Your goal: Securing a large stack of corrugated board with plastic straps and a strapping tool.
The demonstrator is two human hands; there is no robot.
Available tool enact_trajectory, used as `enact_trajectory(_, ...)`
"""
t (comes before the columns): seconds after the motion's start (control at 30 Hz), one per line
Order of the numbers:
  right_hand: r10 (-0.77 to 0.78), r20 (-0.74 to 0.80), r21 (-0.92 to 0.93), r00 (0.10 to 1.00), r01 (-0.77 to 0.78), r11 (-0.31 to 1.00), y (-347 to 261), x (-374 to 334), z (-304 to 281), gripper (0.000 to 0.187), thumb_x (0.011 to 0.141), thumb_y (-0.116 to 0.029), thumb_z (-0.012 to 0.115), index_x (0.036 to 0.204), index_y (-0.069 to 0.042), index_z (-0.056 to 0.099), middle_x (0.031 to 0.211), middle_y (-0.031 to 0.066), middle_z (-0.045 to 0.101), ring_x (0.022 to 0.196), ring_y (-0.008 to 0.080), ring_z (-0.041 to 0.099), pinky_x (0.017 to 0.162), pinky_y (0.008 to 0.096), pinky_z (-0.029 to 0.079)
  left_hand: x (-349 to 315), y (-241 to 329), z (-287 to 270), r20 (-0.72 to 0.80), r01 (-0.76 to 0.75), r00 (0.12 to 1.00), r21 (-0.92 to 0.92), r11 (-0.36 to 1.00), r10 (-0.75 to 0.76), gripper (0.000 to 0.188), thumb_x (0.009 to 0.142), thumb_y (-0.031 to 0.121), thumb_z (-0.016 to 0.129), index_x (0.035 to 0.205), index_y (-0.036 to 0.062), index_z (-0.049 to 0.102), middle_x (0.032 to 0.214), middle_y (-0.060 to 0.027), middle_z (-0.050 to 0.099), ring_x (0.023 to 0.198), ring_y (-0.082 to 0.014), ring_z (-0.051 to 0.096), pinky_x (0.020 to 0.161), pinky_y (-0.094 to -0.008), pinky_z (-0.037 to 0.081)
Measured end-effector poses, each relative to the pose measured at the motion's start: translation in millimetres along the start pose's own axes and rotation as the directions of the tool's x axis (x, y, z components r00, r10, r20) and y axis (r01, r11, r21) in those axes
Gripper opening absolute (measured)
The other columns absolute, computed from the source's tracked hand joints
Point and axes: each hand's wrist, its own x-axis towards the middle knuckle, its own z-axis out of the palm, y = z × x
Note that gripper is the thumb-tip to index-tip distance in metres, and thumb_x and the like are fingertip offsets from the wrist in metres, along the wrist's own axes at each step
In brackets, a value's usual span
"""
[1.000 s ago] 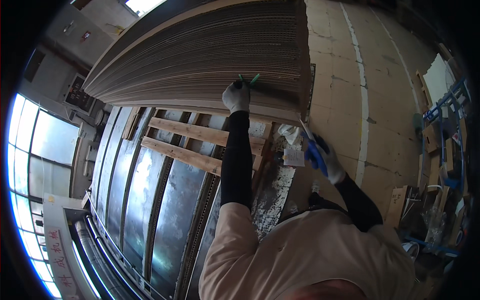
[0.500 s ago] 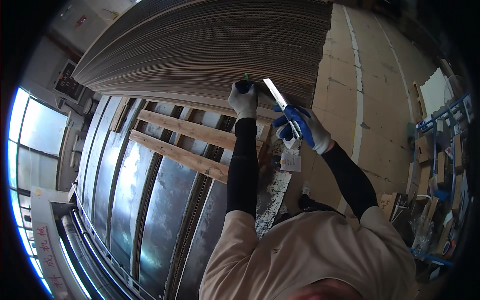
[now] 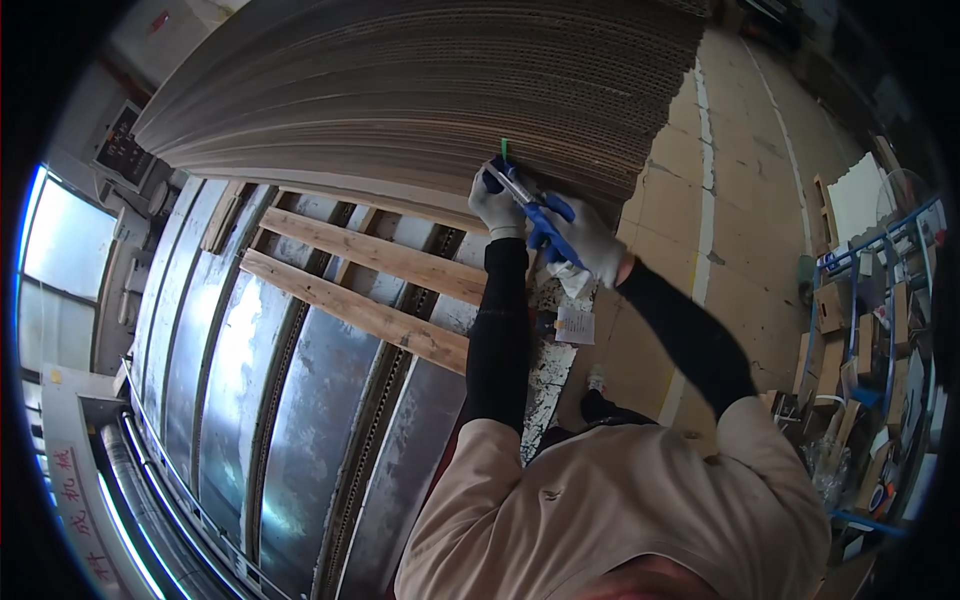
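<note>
A tall stack of corrugated cardboard sheets [image 3: 400, 110] fills the upper part of the view. Against its near edge, my gloved left hand [image 3: 497, 210] is closed around a short green strap [image 3: 504, 149], whose end pokes up above the fingers. My right hand [image 3: 583, 238], in a blue and white glove, grips a utility knife [image 3: 514, 188] with a silver body. The knife's front end points up and left and reaches the left hand's fingers. Whether the blade touches the strap is hidden by the gloves.
Wooden slats [image 3: 385, 250] of a pallet lie under the stack, on a metal roller conveyor [image 3: 300, 400]. A small paper label [image 3: 576, 325] hangs beside the conveyor. At the right stands a blue-framed rack [image 3: 880, 235] with cardboard pieces. A tan floor [image 3: 740, 220] with white lines runs alongside.
My right hand has brought the knife left and down, from beside the left hand to its fingers. More of the green strap shows now. The whole view has shifted slightly.
</note>
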Motion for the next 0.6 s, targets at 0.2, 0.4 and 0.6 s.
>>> enact_trajectory(0.2,-0.223,0.015,-0.876,0.975,0.120,0.467,-37,21,-14,0.045,0.088,-0.029,0.053,0.126,-0.005,0.048,0.079,0.0140,0.066,0.071,0.0310,0.065,0.064,0.0431,0.051,-8,4,11,-0.141,0.199,0.966,-0.127,0.972,-0.217,0.016,0.070,0.004,0.073,0.085,0.0001,0.068,0.074,-0.0039,0.066,0.066,-0.0128,0.062,0.064,-0.0248,0.050)
enact_trajectory(0.4,-0.199,-0.018,-0.924,0.980,0.060,0.379,-38,22,-7,0.047,0.086,-0.028,0.054,0.128,-0.006,0.047,0.084,0.0141,0.066,0.078,0.0309,0.065,0.070,0.0432,0.052,-5,-5,10,-0.078,0.171,0.981,-0.058,0.984,-0.175,0.020,0.069,0.003,0.073,0.088,-0.0011,0.068,0.075,-0.0043,0.067,0.067,-0.0121,0.063,0.064,-0.0242,0.050)
enact_trajectory(0.6,-0.179,-0.019,-0.918,0.984,0.054,0.393,-39,-16,-31,0.052,0.084,-0.023,0.056,0.132,-0.006,0.044,0.094,0.0170,0.065,0.081,0.0326,0.065,0.072,0.0424,0.052,-13,7,4,-0.049,0.174,0.982,-0.115,0.978,-0.181,0.015,0.075,0.000,0.069,0.090,-0.0039,0.067,0.078,-0.0039,0.067,0.069,-0.0101,0.062,0.065,-0.0229,0.049)
